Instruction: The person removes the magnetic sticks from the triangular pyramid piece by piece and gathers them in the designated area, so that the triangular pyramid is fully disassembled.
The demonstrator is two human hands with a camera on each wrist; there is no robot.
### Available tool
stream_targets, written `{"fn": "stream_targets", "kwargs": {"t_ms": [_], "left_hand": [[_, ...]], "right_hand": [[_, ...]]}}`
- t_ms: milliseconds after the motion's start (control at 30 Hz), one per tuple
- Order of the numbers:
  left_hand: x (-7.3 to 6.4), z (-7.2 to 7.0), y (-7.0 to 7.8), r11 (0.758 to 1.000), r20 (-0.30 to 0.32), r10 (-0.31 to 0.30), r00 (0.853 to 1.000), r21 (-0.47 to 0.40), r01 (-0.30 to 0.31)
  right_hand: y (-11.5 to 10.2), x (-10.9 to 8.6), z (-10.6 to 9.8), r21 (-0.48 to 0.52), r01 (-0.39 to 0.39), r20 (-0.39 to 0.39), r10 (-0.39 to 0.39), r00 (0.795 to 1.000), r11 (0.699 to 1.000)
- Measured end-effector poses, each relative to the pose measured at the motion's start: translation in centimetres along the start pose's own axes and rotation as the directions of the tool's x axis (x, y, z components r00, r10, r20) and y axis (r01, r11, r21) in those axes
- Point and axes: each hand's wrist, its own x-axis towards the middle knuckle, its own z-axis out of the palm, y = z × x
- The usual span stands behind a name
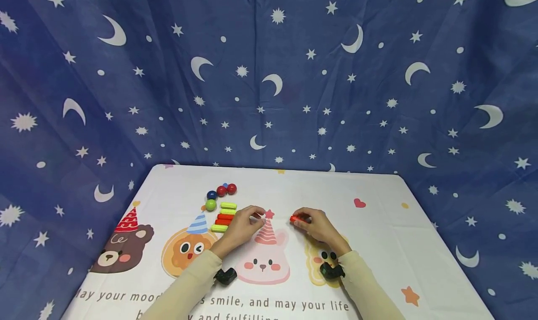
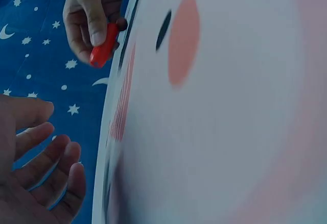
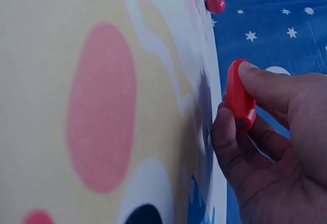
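My right hand (image 1: 316, 224) pinches a short red ribbed bar (image 3: 240, 95) between thumb and fingers, just above the white tablecloth. In the left wrist view the same red bar (image 2: 103, 45) points out from that hand. My left hand (image 1: 244, 226) holds nothing; its fingers (image 2: 56, 155) are loosely bent and spread. Close by on its left lies a row of short bars, with yellow-green bars (image 1: 229, 205) and red bars (image 1: 223, 222); the hand partly covers some of them.
Beyond the bars sit several balls: a green ball (image 1: 210, 205), a dark blue ball (image 1: 212, 195), red balls (image 1: 231, 188) and a partly hidden lighter blue one. The tablecloth (image 1: 328, 189) bears printed cartoon animals and lettering. A blue star-patterned curtain (image 1: 294, 96) hangs behind the table.
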Motion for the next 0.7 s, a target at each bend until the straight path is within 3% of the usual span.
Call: {"fn": "stream_targets", "kwargs": {"t_ms": [300,700], "left_hand": [[1.7,2.9,0.4,0.999,0.142,0.023,0.99,-0.04,-0.017],[2.2,4.4,1.4,0.997,0.194,0.018,0.981,-0.081,-0.003]], "right_hand": [[-0.7,0.1,0.0,0.015,0.023,0.024,-0.023,0.999,1.0],[-1.3,-0.1,0.2,0.06,0.04,0.02,-0.042,0.999,0.997]]}}
